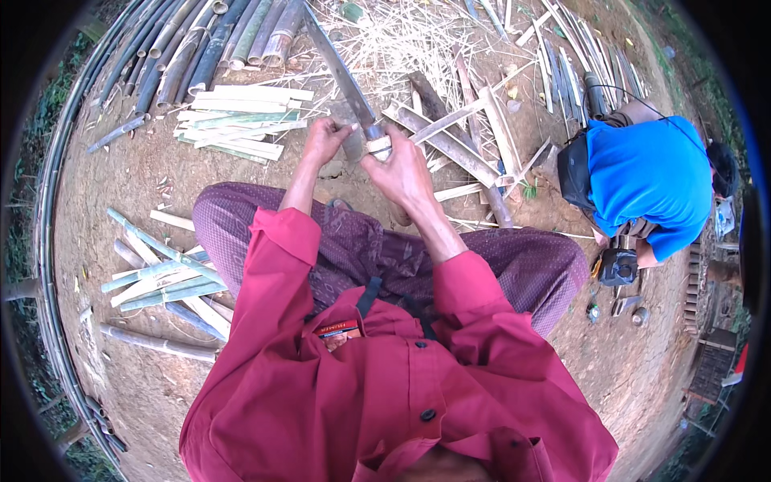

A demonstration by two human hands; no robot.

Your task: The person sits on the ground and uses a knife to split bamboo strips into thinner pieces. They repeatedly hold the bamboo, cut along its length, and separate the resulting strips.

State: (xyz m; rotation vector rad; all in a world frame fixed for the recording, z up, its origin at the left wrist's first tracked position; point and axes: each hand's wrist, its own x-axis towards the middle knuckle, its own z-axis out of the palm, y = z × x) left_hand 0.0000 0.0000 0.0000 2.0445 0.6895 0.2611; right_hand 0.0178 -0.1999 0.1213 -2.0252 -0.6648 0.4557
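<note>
A long machete (341, 76) points away from me and slightly left, its dark blade reaching past the cut bamboo. My right hand (404, 170) is closed around its pale, wrapped handle. Beside the handle, my left hand (324, 139) pinches a flat grey piece (353, 146) close to the base of the blade. Whether that piece touches the metal I cannot tell, nor its exact kind. Both hands are in front of my crossed legs, above the dirt ground.
Split bamboo strips (241, 120) lie stacked beyond my left knee; another pile (165, 277) is at left. Bamboo poles (233, 36) and shavings (401, 40) fill the far side. Bamboo pieces (458, 149) cross ahead. A person in blue (650, 173) crouches at right near a dark tool (618, 267).
</note>
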